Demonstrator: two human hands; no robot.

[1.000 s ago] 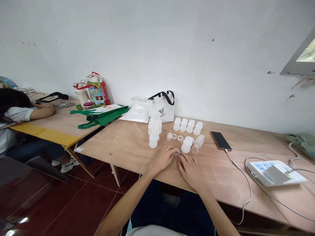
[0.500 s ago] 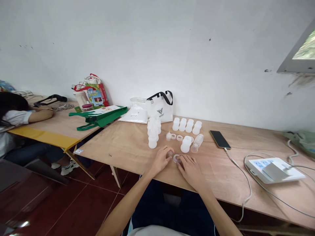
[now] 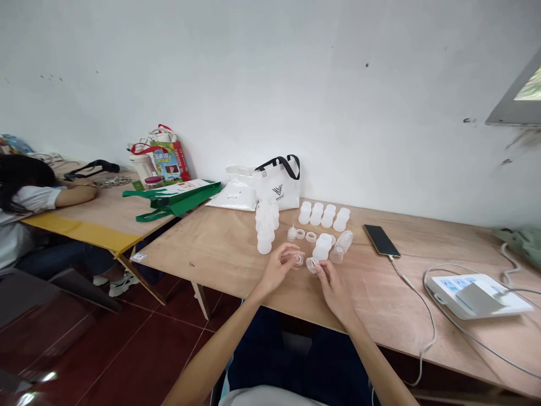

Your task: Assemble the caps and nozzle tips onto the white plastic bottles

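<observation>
My left hand (image 3: 279,267) is closed round a small clear round part (image 3: 299,259), mostly covered by the fingers. My right hand (image 3: 333,285) pinches a clear cup-shaped cap (image 3: 311,265), its open end turned left. The two pieces are close together but apart, just above the table. Beyond them lie a bottle nipple (image 3: 291,232) and two white rings (image 3: 305,235). A frosted waisted bottle (image 3: 322,247) stands past my right hand, beside clear domed covers (image 3: 344,241). More frosted bottles (image 3: 265,239) stand on the left, with another row of frosted bottles (image 3: 323,215) at the back.
A white bag with black handles (image 3: 276,189) and a white plastic packet (image 3: 234,194) lean by the wall. A phone (image 3: 381,241) on a cable and a white box (image 3: 482,296) are right. At the left table, a person (image 3: 38,206) rests near a green bag (image 3: 177,200).
Both hands have risen slightly from the tabletop. The right hand has lifted the clear cap off the table and tilted it. The left hand has turned, showing more of its clear part.
</observation>
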